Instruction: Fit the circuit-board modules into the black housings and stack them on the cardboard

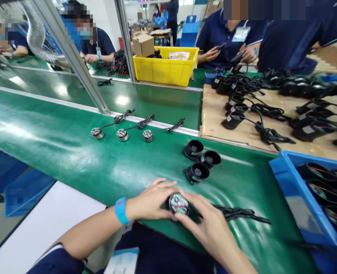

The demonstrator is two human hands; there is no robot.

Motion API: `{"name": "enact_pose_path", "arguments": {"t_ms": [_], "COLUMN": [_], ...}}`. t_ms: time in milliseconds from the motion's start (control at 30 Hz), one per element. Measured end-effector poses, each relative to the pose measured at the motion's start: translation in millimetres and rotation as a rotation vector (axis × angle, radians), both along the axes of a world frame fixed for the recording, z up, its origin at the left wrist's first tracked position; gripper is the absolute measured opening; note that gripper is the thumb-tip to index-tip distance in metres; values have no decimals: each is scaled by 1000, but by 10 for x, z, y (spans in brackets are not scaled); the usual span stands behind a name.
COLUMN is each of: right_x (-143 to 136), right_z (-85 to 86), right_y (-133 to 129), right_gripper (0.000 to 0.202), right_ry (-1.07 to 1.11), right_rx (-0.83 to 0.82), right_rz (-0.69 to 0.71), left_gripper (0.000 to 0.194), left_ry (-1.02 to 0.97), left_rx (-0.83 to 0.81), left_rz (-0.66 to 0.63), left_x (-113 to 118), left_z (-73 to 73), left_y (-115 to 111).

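Note:
Between my two hands, low on the green bench, is a black round housing with a green circuit board (179,203) showing in its mouth and red wire across it. My left hand (152,199) curls round its left side, and my right hand (205,217) grips it from the right with thumb and fingers. A bundled black cable (242,214) lies just beyond my right hand; its link to the housing is hidden. Ahead stand three black cups (197,172) close together. Farther left, a row of three round motor-like parts with circuit boards (122,134) sits with tied cables.
A blue bin (285,171) of filled black housings stands at right. Cardboard (211,125) beyond carries several cabled housings. A yellow bin (162,68) sits behind a metal post (88,76). Co-workers (228,42) handle parts across the bench (56,137).

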State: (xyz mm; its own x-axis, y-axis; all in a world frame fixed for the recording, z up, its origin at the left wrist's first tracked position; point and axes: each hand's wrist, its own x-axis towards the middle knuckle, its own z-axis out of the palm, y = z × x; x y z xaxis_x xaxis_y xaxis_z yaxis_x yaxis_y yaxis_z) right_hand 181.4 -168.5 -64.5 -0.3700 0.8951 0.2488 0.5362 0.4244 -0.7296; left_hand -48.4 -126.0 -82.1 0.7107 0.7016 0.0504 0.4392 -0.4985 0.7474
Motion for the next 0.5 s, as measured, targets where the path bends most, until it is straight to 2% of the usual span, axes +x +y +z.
{"name": "enact_pose_path", "arguments": {"t_ms": [67,133,233,300,367,400,433,500], "right_x": [86,281,686,864,854,778,672,449], "right_z": [-48,-107,-170,-177,-168,-163,-162,-171], "right_y": [13,57,123,126,84,49,6,-102], "right_gripper": [54,58,43,44,74,92,101,90], "right_ry": [7,-23,-168,-225,-188,-137,-72,72], "right_rx": [-146,-238,-268,-335,-338,-276,-185,-18], "right_rz": [44,31,-54,-4,72,98,113,128], "left_gripper": [78,77,74,73,72,73,76,87], "left_ry": [15,-26,-92,-122,-177,-226,-284,-435], "left_rx": [-14,-32,-56,-97,-167,-203,-234,-291], "left_rz": [21,29,41,56,55,49,40,42], "left_x": [-2,-10,-30,-25,19,60,115,268], "left_z": [-33,-45,12,82,142,158,160,116], "left_y": [-39,-62,-96,-130,-171,-193,-215,-261]}}
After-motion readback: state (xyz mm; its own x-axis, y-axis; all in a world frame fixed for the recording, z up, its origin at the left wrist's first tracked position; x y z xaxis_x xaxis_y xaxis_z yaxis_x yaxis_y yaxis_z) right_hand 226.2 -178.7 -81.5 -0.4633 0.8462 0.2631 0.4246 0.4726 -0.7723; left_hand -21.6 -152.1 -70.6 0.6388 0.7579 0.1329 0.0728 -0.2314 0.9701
